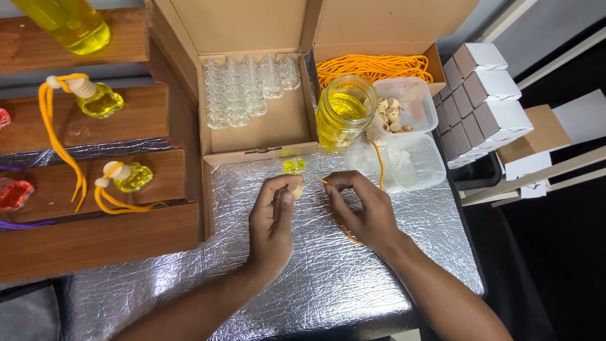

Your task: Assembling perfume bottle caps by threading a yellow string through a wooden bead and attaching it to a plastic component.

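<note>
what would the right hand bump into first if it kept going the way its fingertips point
The right hand points left, pinching an orange cord. It would likely first meet the wooden cap of the small yellow bottle held by the left hand, though depth is unclear.

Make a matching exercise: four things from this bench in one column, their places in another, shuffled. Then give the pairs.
1. glass jar
2. empty vials
3. orange cord bundle
4. white cartons

A. in the left cardboard box
B. in the right cardboard box
C. stacked at the table's right edge
D. between the boxes and the plastic tubs

Pairs: 1-D, 2-A, 3-B, 4-C
</note>
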